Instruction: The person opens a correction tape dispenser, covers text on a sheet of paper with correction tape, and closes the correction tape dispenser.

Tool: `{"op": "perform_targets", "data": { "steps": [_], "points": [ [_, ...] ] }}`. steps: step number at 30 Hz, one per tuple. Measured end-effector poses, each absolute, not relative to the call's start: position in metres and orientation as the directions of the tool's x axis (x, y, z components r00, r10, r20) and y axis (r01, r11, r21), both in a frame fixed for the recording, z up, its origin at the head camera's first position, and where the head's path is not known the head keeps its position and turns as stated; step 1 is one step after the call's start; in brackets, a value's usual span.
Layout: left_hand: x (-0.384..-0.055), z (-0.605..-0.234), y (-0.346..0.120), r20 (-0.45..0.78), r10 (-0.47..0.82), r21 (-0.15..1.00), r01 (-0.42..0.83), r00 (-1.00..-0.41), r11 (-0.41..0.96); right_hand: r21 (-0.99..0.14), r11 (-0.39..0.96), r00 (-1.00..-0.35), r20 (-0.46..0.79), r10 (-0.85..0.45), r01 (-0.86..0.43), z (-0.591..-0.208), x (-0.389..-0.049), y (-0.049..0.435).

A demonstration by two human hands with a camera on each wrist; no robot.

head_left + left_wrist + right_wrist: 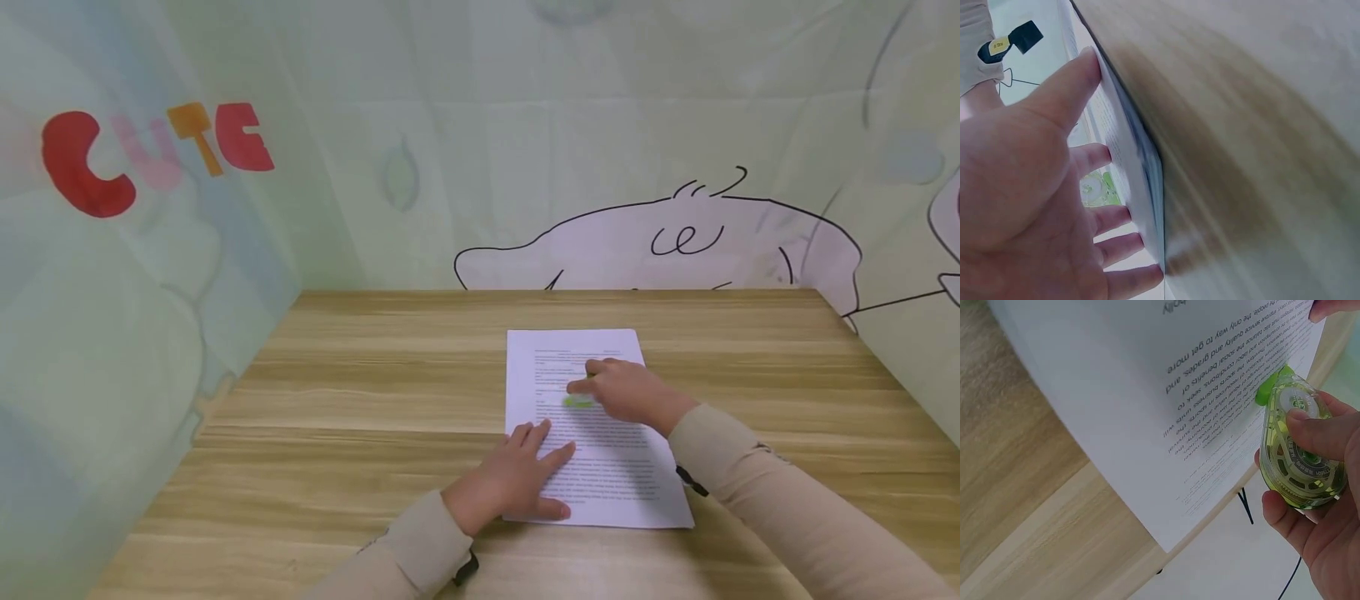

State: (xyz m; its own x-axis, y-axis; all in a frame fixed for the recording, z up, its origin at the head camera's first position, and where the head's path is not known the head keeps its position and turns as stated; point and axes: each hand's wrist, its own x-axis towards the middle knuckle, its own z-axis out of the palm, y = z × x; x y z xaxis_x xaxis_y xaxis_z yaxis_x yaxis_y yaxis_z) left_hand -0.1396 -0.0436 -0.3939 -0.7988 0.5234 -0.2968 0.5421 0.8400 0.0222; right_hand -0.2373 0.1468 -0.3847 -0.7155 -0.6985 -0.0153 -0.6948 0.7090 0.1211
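Observation:
A printed paper (521, 375) lies on the wooden table, its edge in the left wrist view showing several stacked sheets (1121, 122). My left hand (516, 473) rests on its lower left part with fingers (1115, 215) spread and the thumb at the near edge. In my right hand (630, 392) I hold a clear green correction tape (1277, 447), pinched between thumb and fingers. Its green tip cover (1266, 389) is against or just above the printed lines; I cannot tell whether the tip touches. In the head view the hand hides most of the dispenser.
The wood-grain table (375, 367) extends around the sheets on all sides. Behind it hangs a pale green backdrop (480, 167) with a cartoon drawing and coloured letters at the left. Dark straps (692, 481) sit at both sleeve cuffs.

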Motion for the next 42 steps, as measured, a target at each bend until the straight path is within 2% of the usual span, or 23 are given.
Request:
{"op": "perform_targets", "data": {
  "steps": [6, 13, 18, 27, 36, 42],
  "points": [
    [-0.141, -0.394, -0.043, -0.296, 0.528, 0.021, 0.547, -0.797, 0.837, 0.104, 0.709, -0.712, 0.008, -0.702, -0.697, -0.384, -0.238, 0.152],
    [-0.143, -0.399, -0.042, -0.286, 0.538, 0.025, 0.555, -0.793, 0.831, -0.103, 0.699, -0.704, 0.189, -0.685, -0.708, -0.383, -0.241, 0.171],
    [-0.143, -0.402, -0.042, -0.280, 0.533, 0.030, 0.548, -0.798, 0.836, -0.150, 0.735, -0.749, 0.169, -0.640, -0.662, -0.379, -0.239, 0.183],
    [-0.143, -0.400, -0.041, -0.286, 0.533, 0.050, 0.543, -0.797, 0.839, -0.127, 0.785, -0.795, 0.139, -0.591, -0.606, -0.381, -0.234, 0.198],
    [-0.145, -0.402, -0.041, -0.299, 0.521, 0.079, 0.523, -0.800, 0.849, -0.062, 0.775, -0.772, 0.166, -0.613, -0.629, -0.386, -0.235, 0.206],
    [-0.145, -0.401, -0.041, -0.299, 0.522, 0.100, 0.518, -0.799, 0.850, -0.003, 0.787, -0.780, 0.130, -0.612, -0.617, -0.388, -0.233, 0.207]
  ]
}}
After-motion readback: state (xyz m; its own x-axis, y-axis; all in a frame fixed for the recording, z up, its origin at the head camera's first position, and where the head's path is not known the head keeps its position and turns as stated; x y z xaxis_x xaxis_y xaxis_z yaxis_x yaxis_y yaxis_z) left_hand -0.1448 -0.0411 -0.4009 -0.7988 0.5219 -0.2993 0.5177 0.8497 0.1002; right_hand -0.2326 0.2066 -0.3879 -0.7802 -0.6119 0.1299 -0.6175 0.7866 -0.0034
